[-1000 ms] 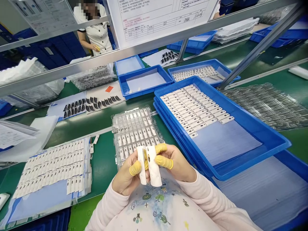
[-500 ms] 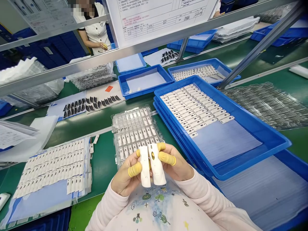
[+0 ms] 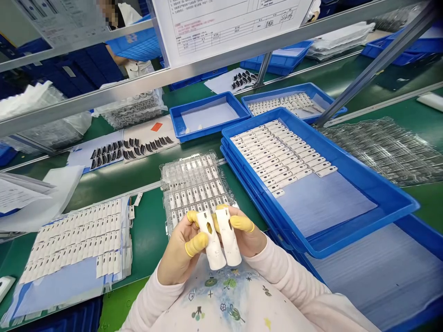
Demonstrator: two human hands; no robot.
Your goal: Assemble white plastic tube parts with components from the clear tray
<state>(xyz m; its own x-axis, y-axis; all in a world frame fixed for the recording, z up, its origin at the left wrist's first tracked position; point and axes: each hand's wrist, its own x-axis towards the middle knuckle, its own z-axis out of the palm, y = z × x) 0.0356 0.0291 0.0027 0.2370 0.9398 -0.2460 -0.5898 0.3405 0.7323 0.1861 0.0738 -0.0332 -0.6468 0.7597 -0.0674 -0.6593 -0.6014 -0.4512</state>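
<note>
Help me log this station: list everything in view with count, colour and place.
Held pieces: two, white, centre
Loose pieces: many, white, left, centre, right
Dark pieces: many, black, rear
Trays: several, blue, right, rear, upper left
Clear trays: uncounted, transparent, centre, far right
Paper sheets: several, white, left
Card: one, red-orange, rear left
Posted sheets: two, white, top
Frame: one, grey, across top
Worktops: uncounted, green, beneath
Co-workers: at least one, light-clothed, upper left
Left grip: one, yellow-capped, centre
Right grip: one, yellow-capped, centre
</note>
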